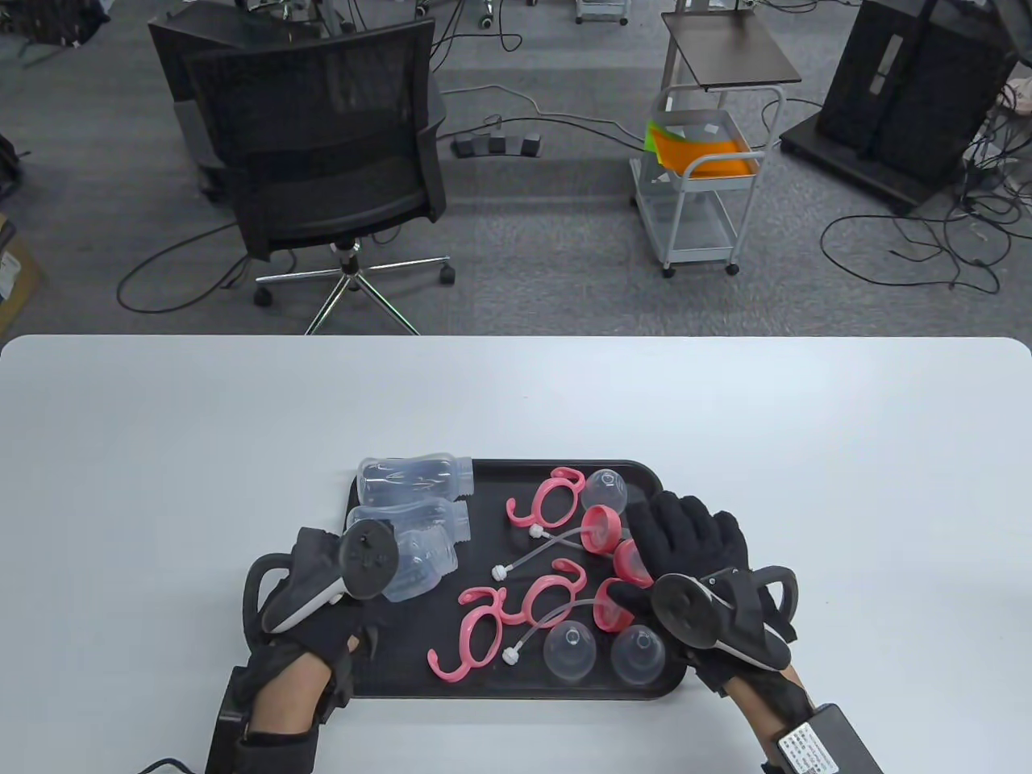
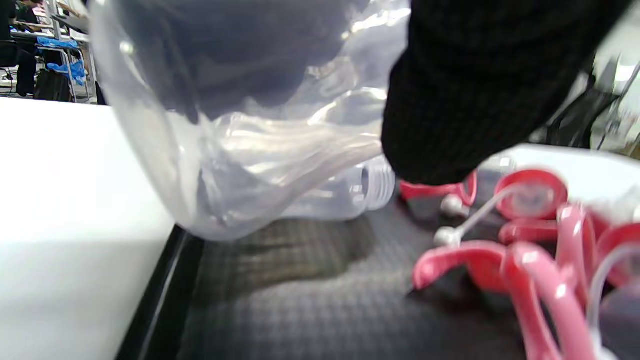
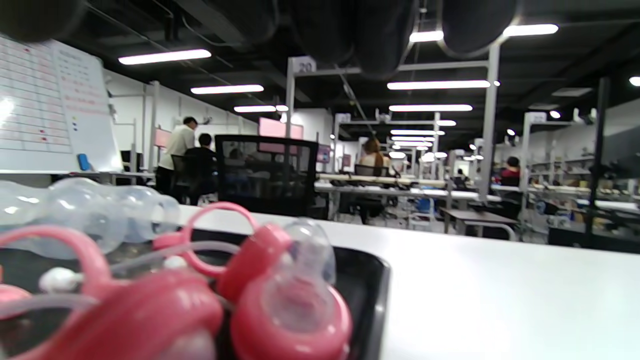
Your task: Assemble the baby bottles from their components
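Left hand grips a clear bottle at the tray's left edge, fingers clamped on its body; long axis roughly left-right, which end is the neck is unclear. Two more bottles lie behind it, necks pointing right. Right hand rests over the pink collars on the tray's right side, fingers spread. Pink handles, straws and clear caps crowd the tray middle on the white desk

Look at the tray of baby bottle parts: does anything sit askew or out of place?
Yes. The farthest clear bottle lies on its side across the black tray's back-left rim, partly on the white table. Everything else lies loose in the tray, unassembled; nothing looks spilled or broken.
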Available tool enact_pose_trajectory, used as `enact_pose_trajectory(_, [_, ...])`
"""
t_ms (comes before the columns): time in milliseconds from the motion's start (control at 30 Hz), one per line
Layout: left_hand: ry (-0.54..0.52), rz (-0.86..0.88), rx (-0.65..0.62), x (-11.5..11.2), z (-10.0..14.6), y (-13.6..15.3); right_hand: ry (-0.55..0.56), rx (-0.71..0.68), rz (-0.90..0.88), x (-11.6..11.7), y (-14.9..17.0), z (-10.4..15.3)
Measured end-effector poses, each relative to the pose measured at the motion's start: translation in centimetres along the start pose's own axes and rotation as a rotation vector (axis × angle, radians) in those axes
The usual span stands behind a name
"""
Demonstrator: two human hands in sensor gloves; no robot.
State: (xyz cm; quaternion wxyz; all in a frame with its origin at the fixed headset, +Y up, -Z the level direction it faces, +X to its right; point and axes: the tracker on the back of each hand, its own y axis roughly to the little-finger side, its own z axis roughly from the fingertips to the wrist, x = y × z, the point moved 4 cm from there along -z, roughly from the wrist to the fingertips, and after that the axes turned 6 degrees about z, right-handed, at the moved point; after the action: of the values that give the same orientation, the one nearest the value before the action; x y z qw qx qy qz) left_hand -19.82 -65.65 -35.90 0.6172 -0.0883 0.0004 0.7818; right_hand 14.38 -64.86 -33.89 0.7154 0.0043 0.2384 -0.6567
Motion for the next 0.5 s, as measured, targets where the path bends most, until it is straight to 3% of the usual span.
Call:
enact_pose_trajectory(233, [-0.197, 0.196, -0.004, 2.0, 0.6, 2.0, 0.003, -0.181, 0.079, -1.5, -6.1, -1.1])
enact_pose_trajectory(333, [-0.255, 0.243, 0.059, 2.4, 0.8, 3.4, -0.014, -0.272, 0.103, -1.8, -9.4, -1.8])
enact_pose_trajectory(500, [-0.321, 0.320, 0.113, 2.6, 0.9, 5.5, -0.092, -0.437, 0.133, -0.8, -15.5, -2.9])
